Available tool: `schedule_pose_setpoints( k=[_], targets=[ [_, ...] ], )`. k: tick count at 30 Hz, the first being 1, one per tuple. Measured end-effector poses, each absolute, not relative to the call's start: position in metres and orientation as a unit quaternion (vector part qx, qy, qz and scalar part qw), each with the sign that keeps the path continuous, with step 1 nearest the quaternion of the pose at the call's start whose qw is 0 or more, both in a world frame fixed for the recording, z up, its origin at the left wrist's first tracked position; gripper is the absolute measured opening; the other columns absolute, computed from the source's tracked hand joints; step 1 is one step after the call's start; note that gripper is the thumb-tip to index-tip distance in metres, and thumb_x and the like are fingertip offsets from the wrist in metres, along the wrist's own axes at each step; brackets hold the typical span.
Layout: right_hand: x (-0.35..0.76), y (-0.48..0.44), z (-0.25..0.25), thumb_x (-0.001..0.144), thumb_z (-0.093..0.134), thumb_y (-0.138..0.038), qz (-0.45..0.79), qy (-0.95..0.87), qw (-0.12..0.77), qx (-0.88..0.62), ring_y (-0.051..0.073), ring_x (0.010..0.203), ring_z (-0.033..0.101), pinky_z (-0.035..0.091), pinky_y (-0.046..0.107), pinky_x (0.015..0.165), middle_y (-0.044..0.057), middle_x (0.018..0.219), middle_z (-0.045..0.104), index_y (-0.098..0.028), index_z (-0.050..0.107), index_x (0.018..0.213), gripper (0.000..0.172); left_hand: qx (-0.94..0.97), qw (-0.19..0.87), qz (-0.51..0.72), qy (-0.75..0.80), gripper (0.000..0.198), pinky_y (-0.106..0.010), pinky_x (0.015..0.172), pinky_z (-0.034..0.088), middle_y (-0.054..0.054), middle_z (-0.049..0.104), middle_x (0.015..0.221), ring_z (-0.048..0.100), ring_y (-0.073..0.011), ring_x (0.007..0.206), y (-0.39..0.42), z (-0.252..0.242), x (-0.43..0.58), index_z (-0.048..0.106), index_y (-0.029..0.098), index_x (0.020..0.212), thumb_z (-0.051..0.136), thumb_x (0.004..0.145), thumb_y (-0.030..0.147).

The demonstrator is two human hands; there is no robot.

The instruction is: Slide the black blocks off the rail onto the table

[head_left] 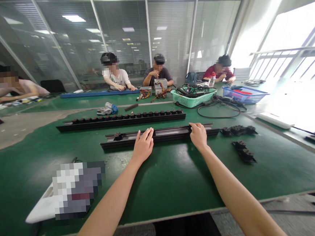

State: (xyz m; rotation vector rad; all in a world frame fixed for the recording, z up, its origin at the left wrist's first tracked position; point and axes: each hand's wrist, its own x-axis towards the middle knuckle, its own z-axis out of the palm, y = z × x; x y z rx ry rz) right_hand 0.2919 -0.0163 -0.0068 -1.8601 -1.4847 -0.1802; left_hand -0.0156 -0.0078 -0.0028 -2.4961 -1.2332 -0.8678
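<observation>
A long black rail (172, 136) with a silvery channel lies across the green table in front of me. My left hand (144, 144) rests over its middle, fingers together and reaching into the channel; what they hold, if anything, is hidden. Toward the rail's right end, my right hand (199, 134) has its fingers curled at the channel around a dark piece too small to make out. One black round part (118, 136) sits in the channel near the left end. Several similar black parts (238, 130) lie just beyond the right end.
Behind lies another black rail (119, 123) filled with round parts. More black parts (244, 152) are at right. A green basket (194, 100) of cables, a blue basket (245, 97) and gloves (107, 109) stand farther back. A white device (44, 210) is at left. Several people sit opposite.
</observation>
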Motion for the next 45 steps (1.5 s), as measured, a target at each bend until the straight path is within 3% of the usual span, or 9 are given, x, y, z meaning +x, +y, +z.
schedule_pose_setpoints(
  k=[45],
  targets=[
    [0.302, -0.017, -0.004, 0.095, 0.040, -0.013, -0.064, -0.544, 0.370, -0.751, 0.029, 0.113, 0.057, 0.040, 0.039, 0.102, 0.019, 0.124, 0.067, -0.013, 0.071, 0.135, 0.051, -0.851, 0.110, -0.295, -0.420, 0.054, -0.056, 0.131, 0.025, -0.011, 0.054, 0.160, 0.051, -0.0250, 0.148, -0.008, -0.002, -0.016, 0.045, 0.020, 0.160, 0.032, 0.108, 0.022]
  ],
)
